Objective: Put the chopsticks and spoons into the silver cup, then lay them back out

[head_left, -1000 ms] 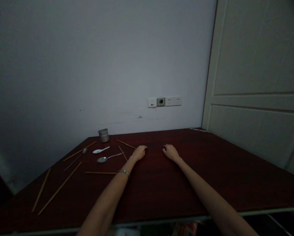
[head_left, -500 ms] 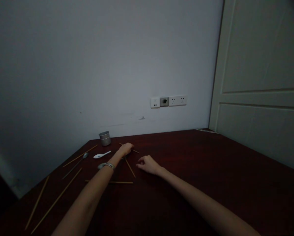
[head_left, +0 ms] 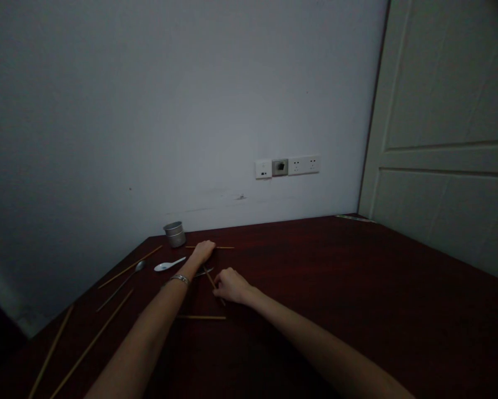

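The left hand (head_left: pixel 203 250) lay palm down on the far chopstick (head_left: pixel 224 247), which ran level across the table (head_left: pixel 357 277) just right of the metal cup (head_left: pixel 174 234). Its fingers were curled together over the stick, but whether they pinched it could not be told. The right hand (head_left: pixel 231 285) rested nearer, fingers bunched over the slanted near chopstick (head_left: pixel 209 280), and the grip itself was hidden. A metal spoon (head_left: pixel 199 274) lay partly under the left wrist, with a white spoon (head_left: pixel 169 265) near it. 4 other chopsticks (head_left: pixel 201 317) lay scattered around. The thin sticks seemed likely to roll from under the fingertips in the dim light. The wrist and its bracelet (head_left: pixel 179 279) could also nudge the metal spoon.
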Demonstrator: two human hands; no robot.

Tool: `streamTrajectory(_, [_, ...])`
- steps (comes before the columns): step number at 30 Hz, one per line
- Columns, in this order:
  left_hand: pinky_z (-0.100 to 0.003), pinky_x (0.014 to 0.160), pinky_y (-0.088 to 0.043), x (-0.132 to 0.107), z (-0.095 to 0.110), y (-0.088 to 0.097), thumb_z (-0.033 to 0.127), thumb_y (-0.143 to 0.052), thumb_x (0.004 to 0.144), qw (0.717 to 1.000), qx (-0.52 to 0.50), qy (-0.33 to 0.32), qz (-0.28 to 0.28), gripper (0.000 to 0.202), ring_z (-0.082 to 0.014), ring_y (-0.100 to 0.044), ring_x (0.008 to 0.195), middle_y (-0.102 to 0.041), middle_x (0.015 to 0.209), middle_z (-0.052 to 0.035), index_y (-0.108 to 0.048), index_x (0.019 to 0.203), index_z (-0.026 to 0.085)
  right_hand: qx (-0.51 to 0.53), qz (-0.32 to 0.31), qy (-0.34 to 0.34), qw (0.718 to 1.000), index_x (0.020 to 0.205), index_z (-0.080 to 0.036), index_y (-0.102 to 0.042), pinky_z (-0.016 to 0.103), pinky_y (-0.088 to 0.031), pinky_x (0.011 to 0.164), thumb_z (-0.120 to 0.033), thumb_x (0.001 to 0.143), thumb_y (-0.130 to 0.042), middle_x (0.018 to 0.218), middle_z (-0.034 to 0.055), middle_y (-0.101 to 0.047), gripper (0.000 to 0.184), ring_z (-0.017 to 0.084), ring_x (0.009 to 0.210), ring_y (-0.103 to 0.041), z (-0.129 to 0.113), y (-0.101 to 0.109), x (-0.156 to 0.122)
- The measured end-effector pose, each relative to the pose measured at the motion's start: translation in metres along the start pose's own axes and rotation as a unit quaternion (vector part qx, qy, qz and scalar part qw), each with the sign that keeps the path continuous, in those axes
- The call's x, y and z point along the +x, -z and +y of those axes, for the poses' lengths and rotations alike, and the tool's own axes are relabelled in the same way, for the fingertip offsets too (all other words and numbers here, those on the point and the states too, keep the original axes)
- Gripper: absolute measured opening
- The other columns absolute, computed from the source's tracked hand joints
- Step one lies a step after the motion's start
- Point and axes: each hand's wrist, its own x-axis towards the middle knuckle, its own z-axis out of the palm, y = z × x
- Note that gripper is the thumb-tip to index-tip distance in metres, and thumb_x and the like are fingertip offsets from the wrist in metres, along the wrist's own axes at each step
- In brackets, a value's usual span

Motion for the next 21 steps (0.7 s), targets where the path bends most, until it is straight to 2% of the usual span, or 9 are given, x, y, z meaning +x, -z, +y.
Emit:
streamTrajectory(6, [-0.031, 0.076, -0.043, -0.003, -0.009, -0.001, 0.011, -0.031, 0.083, 0.998, 0.011, 0.059, -0.002, 0.028, -0.0209, -0.057, 0.091, -0.060, 0.095, -0.0145, -0.058, 0.091, 0.011, 0.013, 0.020, -0.004, 1.000, 0.075, -0.017, -0.068, 0.018, -0.038, 0.054, -0.024, 0.066, -0.055, 0.072, 0.0040, -0.067, 0.017, 0.013, 0.065, -0.060, -0.006, -0.006, 0.012])
streamTrajectory(13, [-0.033, 0.076, -0.044, -0.009, -0.013, 0.003, 0.009, -0.030, 0.082, 0.995, 0.005, 0.095, 0.007, 0.030, -0.0229, -0.057, 0.091, -0.060, 0.093, -0.0168, -0.059, 0.090, 0.009, 0.025, 0.021, -0.030, 0.999, 0.077, -0.016, -0.067, 0.019, -0.041, 0.057, -0.026, 0.065, -0.059, 0.078, 0.0063, -0.067, 0.018, 0.015, 0.070, -0.062, -0.014, -0.012, 0.028])
streamTrajectory(17, [-0.032, 0.077, -0.044, -0.010, -0.008, 0.010, 0.012, -0.033, 0.080, 0.993, -0.011, 0.113, 0.018, 0.028, -0.0234, -0.056, 0.092, -0.060, 0.094, -0.0166, -0.059, 0.091, 0.009, 0.018, 0.025, -0.037, 0.999, 0.078, -0.016, -0.066, 0.019, -0.041, 0.059, -0.029, 0.065, -0.059, 0.078, 0.0067, -0.067, 0.019, 0.016, 0.073, -0.062, -0.019, -0.008, 0.028])
streamTrajectory(21, [-0.029, 0.077, -0.044, -0.010, 0.008, 0.019, 0.015, -0.035, 0.080, 0.991, -0.040, 0.121, 0.028, 0.026, -0.0212, -0.056, 0.094, -0.060, 0.096, -0.0150, -0.057, 0.094, 0.011, 0.014, 0.039, -0.020, 0.999, 0.084, -0.018, -0.066, 0.019, -0.039, 0.057, -0.035, 0.068, -0.057, 0.078, 0.0043, -0.067, 0.024, 0.015, 0.071, -0.061, -0.020, 0.004, 0.011])
